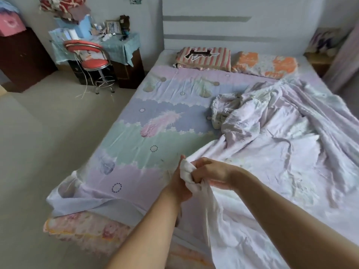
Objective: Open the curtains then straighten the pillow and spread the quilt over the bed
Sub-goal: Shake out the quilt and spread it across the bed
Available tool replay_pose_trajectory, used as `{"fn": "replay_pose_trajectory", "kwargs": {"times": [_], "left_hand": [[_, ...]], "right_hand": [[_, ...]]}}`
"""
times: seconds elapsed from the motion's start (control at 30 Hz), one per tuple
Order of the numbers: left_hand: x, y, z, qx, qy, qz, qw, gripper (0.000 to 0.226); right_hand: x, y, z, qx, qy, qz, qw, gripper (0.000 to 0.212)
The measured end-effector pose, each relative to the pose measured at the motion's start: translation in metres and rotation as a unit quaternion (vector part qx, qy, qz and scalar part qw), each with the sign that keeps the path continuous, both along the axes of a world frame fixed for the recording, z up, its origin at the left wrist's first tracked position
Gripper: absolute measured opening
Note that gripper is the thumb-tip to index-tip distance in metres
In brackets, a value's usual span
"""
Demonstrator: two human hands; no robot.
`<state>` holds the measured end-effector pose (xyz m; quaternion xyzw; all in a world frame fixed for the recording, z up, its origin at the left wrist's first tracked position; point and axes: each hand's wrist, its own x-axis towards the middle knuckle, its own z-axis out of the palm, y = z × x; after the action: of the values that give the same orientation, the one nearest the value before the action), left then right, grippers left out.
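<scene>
Left side: red swivel chair (pixel 93 55) and a cloth-covered bedside cabinet (pixel 124 47) by the wall, not part of the job.

Bed (pixel 136 136): the feather-print sheet is bare across the left half. Striped pillow (pixel 204 58) and orange-patterned pillow (pixel 266 64) sit side by side at the headboard, roughly square to it.

Left hand (pixel 178 183) and right hand (pixel 209 171) are touching near the foot of the bed, both with fingers curled round one bunched corner of the quilt (pixel 272 152). How much the left hand contributes is partly hidden behind the cloth.

The quilt is heaped over the right half of the bed, with a crumpled wad near mid-bed and folds running toward the right edge. The left half is uncovered.

Handling, my read:
- thin, light and very limp: no stiffness, so it only follows where it's pulled
- drapes and wrinkles freely, nothing fragile
- some drag likely against the sheet
- one gathered corner won't spread it; better to separate the hands along the foot edge, one corner each, then lift, shake out and draw it left
- the mid-bed wad probably needs a separate tug from the head-end edge
</scene>
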<state>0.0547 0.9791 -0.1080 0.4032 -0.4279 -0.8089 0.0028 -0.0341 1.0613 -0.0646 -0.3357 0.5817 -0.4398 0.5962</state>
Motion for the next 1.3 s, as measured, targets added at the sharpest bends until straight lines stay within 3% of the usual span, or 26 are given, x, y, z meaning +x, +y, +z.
{"fn": "replay_pose_trajectory", "kwargs": {"times": [0.13,0.23,0.33,0.37,0.5,0.57,0.63,0.67,0.73,0.8,0.9,1.03,1.17,1.3], "left_hand": [[-0.007,-0.038,-0.011,-0.023,-0.003,0.05,0.998,0.028],[-0.011,-0.067,-0.004,0.036,0.021,0.113,0.993,0.022],[-0.011,-0.087,0.008,0.079,0.067,0.139,0.985,0.027],[-0.008,-0.093,0.011,0.047,0.078,0.121,0.988,0.023],[0.006,-0.115,0.017,-0.001,0.109,0.113,0.988,0.005],[0.016,-0.118,0.024,-0.029,0.141,0.1,0.984,0.002],[0.027,-0.115,0.029,-0.104,0.177,0.027,0.978,0.007],[0.034,-0.109,0.031,-0.151,0.185,-0.032,0.97,0.008],[0.045,-0.094,0.034,-0.206,0.211,-0.148,0.944,0.011],[0.052,-0.079,0.03,-0.222,0.227,-0.243,0.916,0.015],[0.055,-0.066,0.011,-0.27,0.239,-0.31,0.88,0.025],[0.078,-0.066,-0.009,-0.146,0.285,-0.326,0.89,0.038],[0.093,-0.076,-0.017,0.021,0.163,-0.178,0.97,0.058],[0.092,-0.091,-0.035,0.159,0.064,-0.178,0.969,0.09]], "right_hand": [[0.019,-0.018,-0.004,0.018,0.029,-0.042,0.999,0.014],[0.034,-0.031,-0.013,0.058,0.076,-0.173,0.98,0.008],[0.043,-0.039,-0.025,0.094,0.089,-0.296,0.946,0.017],[0.047,-0.039,-0.027,0.104,0.099,-0.317,0.937,0.016],[0.057,-0.02,-0.031,0.179,0.134,-0.263,0.939,0.002],[0.06,-0.012,-0.027,0.177,0.115,-0.234,0.949,0.014],[0.062,-0.015,-0.021,0.12,0.119,-0.357,0.918,0.027],[0.064,-0.02,-0.016,0.082,0.127,-0.446,0.882,0.025],[0.066,-0.029,-0.003,0.05,0.113,-0.532,0.838,0.026],[0.073,-0.035,0.009,0.114,0.115,-0.503,0.849,0.046],[0.086,-0.039,0.02,0.219,0.128,-0.478,0.841,0.029],[0.106,-0.042,0.02,0.251,0.135,-0.52,0.805,0.013],[0.141,-0.054,0.016,0.213,0.164,-0.553,0.788,0.007],[0.176,-0.066,0.023,0.127,0.162,-0.567,0.797,0.012]]}}
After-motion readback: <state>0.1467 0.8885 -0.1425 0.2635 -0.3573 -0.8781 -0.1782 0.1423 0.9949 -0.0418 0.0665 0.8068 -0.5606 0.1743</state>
